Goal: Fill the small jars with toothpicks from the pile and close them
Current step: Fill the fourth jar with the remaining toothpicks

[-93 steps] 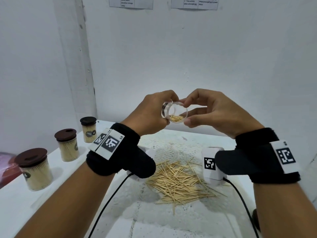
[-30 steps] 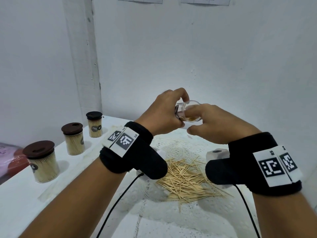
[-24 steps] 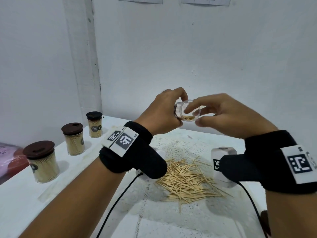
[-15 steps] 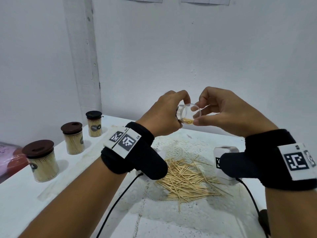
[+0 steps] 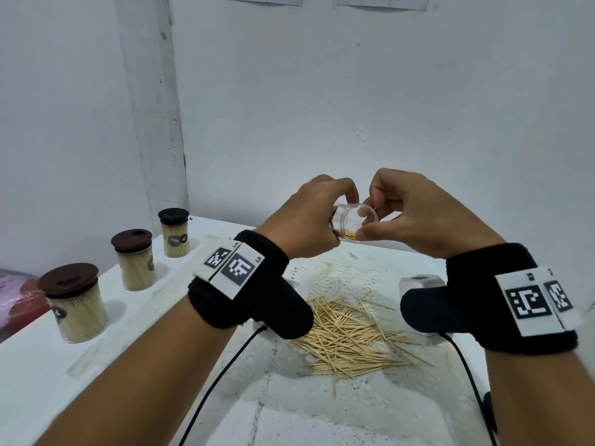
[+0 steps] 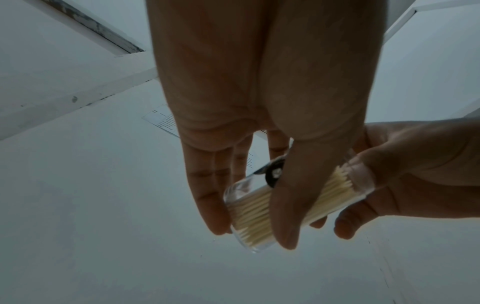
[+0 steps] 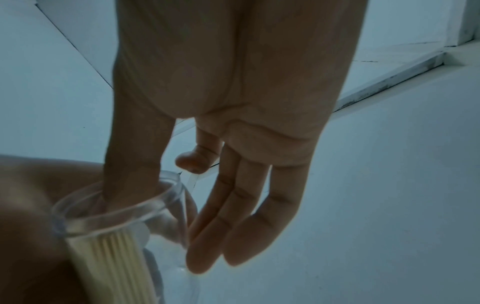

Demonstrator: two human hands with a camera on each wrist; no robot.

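A small clear jar (image 5: 349, 222) lies on its side in the air above the table, partly filled with toothpicks (image 6: 254, 214). My left hand (image 5: 335, 217) grips its body, thumb and fingers (image 6: 207, 205) wrapped round it. My right hand (image 5: 367, 217) is at the open mouth (image 7: 116, 203): the thumb (image 7: 130, 164) reaches inside the rim and the other fingers lie along the outside wall. The loose toothpick pile (image 5: 347, 333) lies on the lace mat below both wrists. I see no lid for this jar.
Three filled jars with brown lids (image 5: 75, 304) (image 5: 135, 259) (image 5: 174, 231) stand in a row along the left side of the white table (image 5: 38, 355). A white wall rises close behind. Black cables (image 5: 222, 375) trail from both wrists over the table front.
My right hand has shifted at the jar mouth: a second ago its fingers reached over the opening, now the index is curled above the rim. The left hand keeps holding the jar.
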